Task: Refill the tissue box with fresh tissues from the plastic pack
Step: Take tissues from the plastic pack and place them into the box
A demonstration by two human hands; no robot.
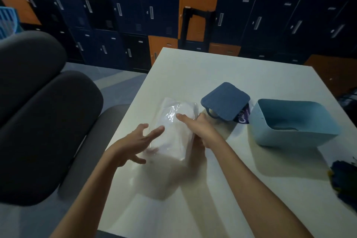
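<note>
Though lidless and ready on the table [212, 71], apparently empty as yet: tissue box [289, 137], at the right. Not yet unwrapped, as far as visible: plastic pack [173, 135], held just above the tabletop. Gripped along its right edge by right hand [202, 131], thumb on top; touched by left hand [133, 141], fingers spread straight. Off left, black chair [38, 121]. Leaning between pack and box, likely in the path: dark blue lid [225, 100].
</note>
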